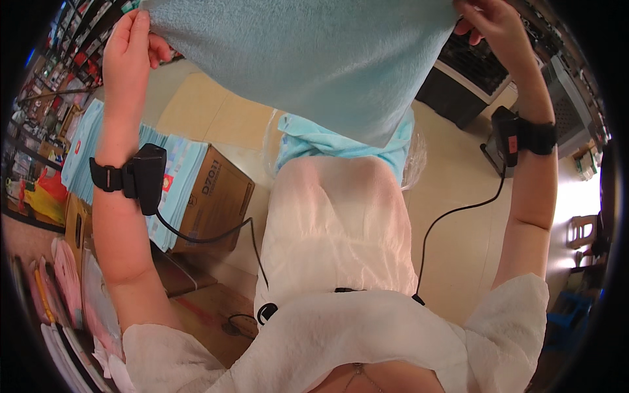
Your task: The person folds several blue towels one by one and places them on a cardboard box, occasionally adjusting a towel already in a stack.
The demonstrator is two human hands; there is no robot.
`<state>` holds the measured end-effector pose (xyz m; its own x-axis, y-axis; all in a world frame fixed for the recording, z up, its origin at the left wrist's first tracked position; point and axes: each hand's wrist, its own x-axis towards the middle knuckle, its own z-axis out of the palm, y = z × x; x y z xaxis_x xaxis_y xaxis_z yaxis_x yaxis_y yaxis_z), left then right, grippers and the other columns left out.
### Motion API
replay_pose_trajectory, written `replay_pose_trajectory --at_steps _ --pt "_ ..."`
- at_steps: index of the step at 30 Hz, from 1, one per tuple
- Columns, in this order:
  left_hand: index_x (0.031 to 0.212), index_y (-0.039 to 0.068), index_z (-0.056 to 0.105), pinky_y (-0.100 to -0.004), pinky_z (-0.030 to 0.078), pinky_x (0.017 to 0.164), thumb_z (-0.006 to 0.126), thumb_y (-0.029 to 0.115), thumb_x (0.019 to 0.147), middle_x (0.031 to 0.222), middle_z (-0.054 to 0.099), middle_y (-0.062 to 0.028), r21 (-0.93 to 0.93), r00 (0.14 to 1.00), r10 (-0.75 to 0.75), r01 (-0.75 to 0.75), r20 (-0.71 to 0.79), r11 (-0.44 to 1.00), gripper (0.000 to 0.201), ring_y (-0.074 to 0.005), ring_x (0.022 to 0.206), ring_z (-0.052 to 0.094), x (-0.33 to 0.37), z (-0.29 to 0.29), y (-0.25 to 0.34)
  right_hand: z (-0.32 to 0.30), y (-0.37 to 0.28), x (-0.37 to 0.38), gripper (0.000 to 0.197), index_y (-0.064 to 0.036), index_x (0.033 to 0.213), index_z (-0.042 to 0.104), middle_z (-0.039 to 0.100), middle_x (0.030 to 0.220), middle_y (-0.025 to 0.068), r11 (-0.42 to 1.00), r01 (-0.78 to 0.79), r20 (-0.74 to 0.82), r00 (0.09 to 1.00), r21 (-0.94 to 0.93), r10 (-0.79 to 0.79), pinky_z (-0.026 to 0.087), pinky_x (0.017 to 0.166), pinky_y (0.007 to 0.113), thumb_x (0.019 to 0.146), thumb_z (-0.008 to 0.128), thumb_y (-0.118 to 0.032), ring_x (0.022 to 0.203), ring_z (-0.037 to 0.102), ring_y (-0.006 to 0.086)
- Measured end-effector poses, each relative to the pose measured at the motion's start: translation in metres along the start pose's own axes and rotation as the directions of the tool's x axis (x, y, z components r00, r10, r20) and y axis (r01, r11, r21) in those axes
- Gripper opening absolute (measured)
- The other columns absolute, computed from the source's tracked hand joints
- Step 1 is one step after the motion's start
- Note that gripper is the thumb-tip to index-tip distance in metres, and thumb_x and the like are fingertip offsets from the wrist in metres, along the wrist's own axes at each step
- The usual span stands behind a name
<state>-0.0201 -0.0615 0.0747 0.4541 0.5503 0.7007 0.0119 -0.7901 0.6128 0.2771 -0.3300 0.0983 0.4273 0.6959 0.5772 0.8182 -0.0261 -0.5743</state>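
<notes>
A light blue towel (308, 59) with a fuzzy surface is stretched out in front of me, its top edge cut off by the frame. My left hand (136, 40) pinches its left side between thumb and fingers. On the opposite side my right hand (486, 21) grips the towel near its edge, partly out at the frame's top. The lower edge sags between the hands, one corner hanging lower at the right. Beyond my knees, below the held towel, more blue towels (341, 145) lie crumpled in a clear plastic bag (414, 164).
At my left, blue flat packs (171, 187) are stacked at a cardboard box (213, 196). A dark crate (462, 85) stands on the floor at the far right. Black cables (452, 211) run from straps on both forearms. Crowded shelves (49, 85) line the left.
</notes>
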Motion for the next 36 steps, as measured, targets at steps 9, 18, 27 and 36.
replay_pose_trajectory --at_steps 9,18,27,36 --pt "0.108 0.0 0.049 -0.0259 0.052 0.068 0.047 0.018 0.09 0.09 0.059 -0.0069 -0.119 0.912 -0.163 0.222 0.376 0.968 0.025 -0.0194 0.076 0.064 -0.012 0.012 0.025 -0.05 0.001 -0.03 0.007 0.0022 0.088 0.054 0.058 0.068 0.0038 0.999 -0.03 -0.006 1.0 0.027 0.03 0.048 0.055 0.02 0.086 0.052 -0.004 0.058 0.057 0.0087" --pt "0.121 -0.004 0.041 -0.0168 0.037 0.034 0.044 0.012 0.086 0.088 0.06 -0.0091 -0.189 0.881 -0.083 0.19 0.466 0.963 0.038 -0.0088 0.04 0.052 -0.038 -0.036 0.078 -0.118 0.004 -0.087 0.024 -0.0052 0.11 0.055 0.058 0.078 0.0002 0.975 0.157 0.134 0.982 -0.159 -0.136 0.033 0.044 0.014 0.09 0.048 -0.018 0.052 0.044 0.0004" --pt "0.107 0.0 0.049 -0.0165 0.03 0.03 0.052 0.018 0.081 0.075 0.058 -0.0044 0.004 0.672 -0.416 0.523 0.613 0.852 0.031 -0.007 0.035 0.047 -0.024 -0.019 0.033 -0.041 0.051 -0.067 0.023 -0.0059 0.095 0.058 0.051 0.065 -0.0049 0.986 -0.158 0.375 0.918 0.048 0.129 0.033 0.039 0.014 0.083 0.057 -0.025 0.048 0.043 0.0003" --pt "0.089 0.001 0.053 -0.0238 0.035 0.038 0.056 0.016 0.076 0.075 0.056 -0.0066 0.252 0.387 -0.741 0.769 0.549 0.588 0.02 -0.0136 0.045 0.052 -0.11 0.138 -0.187 0.152 0.228 -0.075 0.014 0.0023 0.083 0.058 0.059 0.064 0.0078 0.834 -0.542 0.545 0.672 -0.101 0.502 0.05 0.046 0.027 0.076 0.056 -0.01 0.051 0.06 0.0153"
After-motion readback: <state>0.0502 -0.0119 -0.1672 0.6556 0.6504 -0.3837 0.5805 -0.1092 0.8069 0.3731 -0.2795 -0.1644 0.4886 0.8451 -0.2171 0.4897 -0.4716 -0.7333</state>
